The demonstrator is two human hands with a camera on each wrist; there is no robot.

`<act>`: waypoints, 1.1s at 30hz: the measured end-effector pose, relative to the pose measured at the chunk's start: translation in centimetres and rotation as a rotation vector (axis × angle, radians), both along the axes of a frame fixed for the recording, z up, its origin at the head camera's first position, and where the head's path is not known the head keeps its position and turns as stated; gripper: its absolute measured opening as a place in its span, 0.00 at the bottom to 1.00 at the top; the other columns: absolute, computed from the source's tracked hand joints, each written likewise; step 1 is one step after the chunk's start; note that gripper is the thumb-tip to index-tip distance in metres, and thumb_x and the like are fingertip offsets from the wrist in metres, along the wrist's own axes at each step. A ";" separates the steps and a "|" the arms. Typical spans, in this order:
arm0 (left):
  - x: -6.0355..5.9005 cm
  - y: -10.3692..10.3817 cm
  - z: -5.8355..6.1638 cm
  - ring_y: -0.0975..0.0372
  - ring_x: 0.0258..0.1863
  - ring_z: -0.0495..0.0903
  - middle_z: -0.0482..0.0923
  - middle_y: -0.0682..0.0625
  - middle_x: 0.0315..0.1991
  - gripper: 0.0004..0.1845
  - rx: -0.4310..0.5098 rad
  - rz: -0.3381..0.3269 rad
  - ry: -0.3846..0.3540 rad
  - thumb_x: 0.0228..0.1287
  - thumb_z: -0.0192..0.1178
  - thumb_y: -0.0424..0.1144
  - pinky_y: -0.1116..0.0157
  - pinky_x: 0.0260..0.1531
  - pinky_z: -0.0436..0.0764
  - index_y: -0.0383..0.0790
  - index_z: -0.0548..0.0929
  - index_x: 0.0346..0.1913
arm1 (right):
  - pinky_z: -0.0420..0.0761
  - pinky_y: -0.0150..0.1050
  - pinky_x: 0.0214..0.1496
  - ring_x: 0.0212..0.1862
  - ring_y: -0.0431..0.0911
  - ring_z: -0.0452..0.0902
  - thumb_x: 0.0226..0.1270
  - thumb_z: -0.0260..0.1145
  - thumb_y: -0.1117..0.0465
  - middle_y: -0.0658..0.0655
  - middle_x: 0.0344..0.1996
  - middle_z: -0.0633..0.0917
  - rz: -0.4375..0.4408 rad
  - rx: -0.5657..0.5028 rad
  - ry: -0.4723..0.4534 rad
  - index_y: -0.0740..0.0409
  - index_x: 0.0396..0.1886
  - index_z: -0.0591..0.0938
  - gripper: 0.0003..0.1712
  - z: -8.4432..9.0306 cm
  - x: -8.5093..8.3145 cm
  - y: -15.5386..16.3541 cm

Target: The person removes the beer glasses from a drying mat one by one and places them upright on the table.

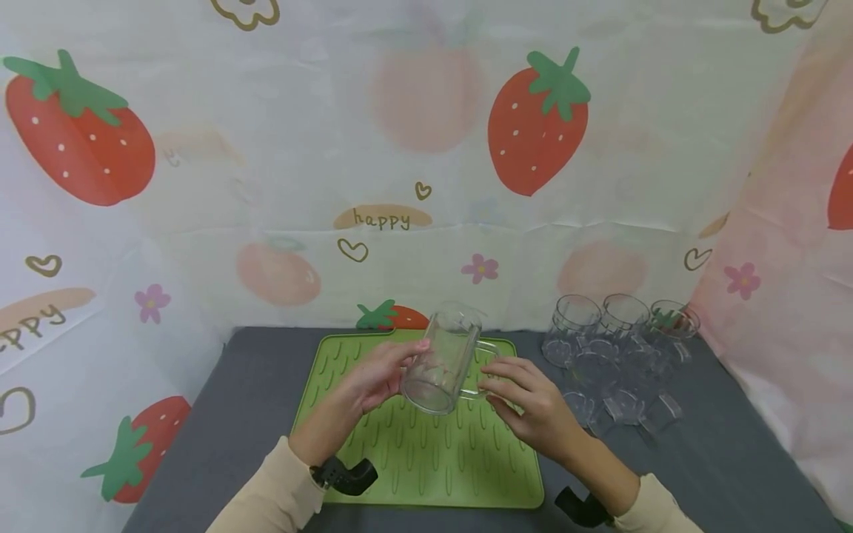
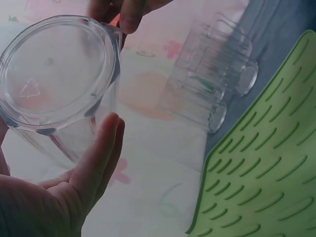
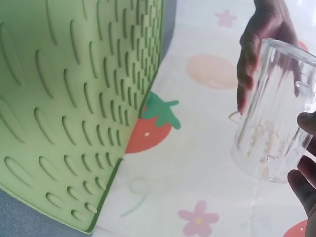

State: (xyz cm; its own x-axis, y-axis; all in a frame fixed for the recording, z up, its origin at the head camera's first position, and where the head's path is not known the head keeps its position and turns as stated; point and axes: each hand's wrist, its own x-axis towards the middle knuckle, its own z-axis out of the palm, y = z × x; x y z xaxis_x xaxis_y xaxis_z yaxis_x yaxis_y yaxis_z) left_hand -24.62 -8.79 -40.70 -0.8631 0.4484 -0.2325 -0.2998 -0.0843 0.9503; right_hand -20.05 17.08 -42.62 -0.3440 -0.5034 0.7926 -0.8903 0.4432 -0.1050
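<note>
A clear handled mug (image 1: pixel 443 363) is held tilted above the green mat, its base toward me and its rim up and away. My left hand (image 1: pixel 386 374) grips the mug's body from the left, thumb on the near side. From the right, my right hand (image 1: pixel 529 403) has its curled fingers at the mug's handle (image 1: pixel 489 352). In the left wrist view the round base of the mug (image 2: pixel 54 74) shows a moulded triangle mark. The right wrist view shows the fingertips (image 3: pixel 308 121) overlapping the handle side, with the exact contact partly cut off.
The ridged green mat (image 1: pixel 426 466) lies on a dark grey tabletop (image 1: pixel 246 414). Several clear mugs (image 1: pixel 623 326) stand grouped at the right of the mat. A strawberry-print cloth (image 1: pixel 400 163) hangs behind and at both sides.
</note>
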 end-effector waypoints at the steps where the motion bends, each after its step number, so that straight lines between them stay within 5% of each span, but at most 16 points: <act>1: 0.1 0.0 -0.1 0.60 0.40 0.85 0.82 0.42 0.50 0.28 -0.008 0.009 0.015 0.71 0.55 0.45 0.61 0.43 0.85 0.25 0.70 0.64 | 0.73 0.31 0.65 0.52 0.54 0.78 0.71 0.63 0.60 0.59 0.45 0.85 -0.002 -0.009 -0.007 0.57 0.43 0.86 0.09 0.0 0.0 0.0; 7: 0.8 -0.2 -0.1 0.55 0.46 0.83 0.73 0.33 0.61 0.31 -0.044 0.070 0.102 0.67 0.58 0.44 0.56 0.50 0.83 0.26 0.69 0.66 | 0.77 0.29 0.46 0.48 0.51 0.79 0.72 0.61 0.55 0.61 0.46 0.84 -0.021 -0.100 -0.070 0.60 0.44 0.86 0.14 0.1 -0.1 0.1; 10: 1.3 -0.2 -0.1 0.57 0.45 0.84 0.72 0.32 0.62 0.31 -0.017 0.084 0.121 0.67 0.58 0.42 0.57 0.48 0.84 0.27 0.68 0.67 | 0.77 0.24 0.47 0.48 0.51 0.80 0.61 0.71 0.64 0.60 0.45 0.84 -0.035 -0.159 -0.135 0.61 0.44 0.86 0.12 0.1 0.0 0.1; 14: 1.9 -0.4 -0.1 0.58 0.47 0.85 0.71 0.32 0.64 0.30 0.033 0.084 0.151 0.68 0.58 0.38 0.61 0.46 0.85 0.29 0.65 0.69 | 0.78 0.23 0.51 0.48 0.44 0.81 0.46 0.74 0.77 0.60 0.46 0.84 -0.066 -0.241 -0.262 0.62 0.46 0.85 0.23 0.2 0.2 0.1; 19: 2.5 -0.7 -0.4 0.60 0.49 0.85 0.69 0.32 0.66 0.34 0.050 0.080 0.201 0.66 0.60 0.36 0.65 0.48 0.83 0.31 0.62 0.72 | 0.83 0.29 0.49 0.51 0.32 0.77 0.54 0.70 0.78 0.63 0.50 0.79 -0.018 -0.380 -0.521 0.67 0.53 0.81 0.24 0.6 0.5 0.0; 27: 3.2 -0.6 -0.9 0.58 0.56 0.81 0.66 0.34 0.68 0.38 0.082 0.076 0.269 0.62 0.64 0.34 0.64 0.53 0.82 0.35 0.60 0.73 | 0.84 0.31 0.48 0.49 0.36 0.82 0.66 0.64 0.70 0.43 0.48 0.82 0.068 -0.558 -0.920 0.72 0.60 0.73 0.24 1.0 0.6 0.3; 33: 3.7 -0.3 -1.2 0.59 0.57 0.80 0.67 0.35 0.68 0.40 0.097 0.085 0.313 0.59 0.67 0.33 0.62 0.55 0.81 0.36 0.61 0.73 | 0.84 0.35 0.50 0.47 0.36 0.82 0.69 0.63 0.66 0.43 0.46 0.82 0.140 -0.642 -1.157 0.74 0.65 0.68 0.29 1.2 0.6 0.2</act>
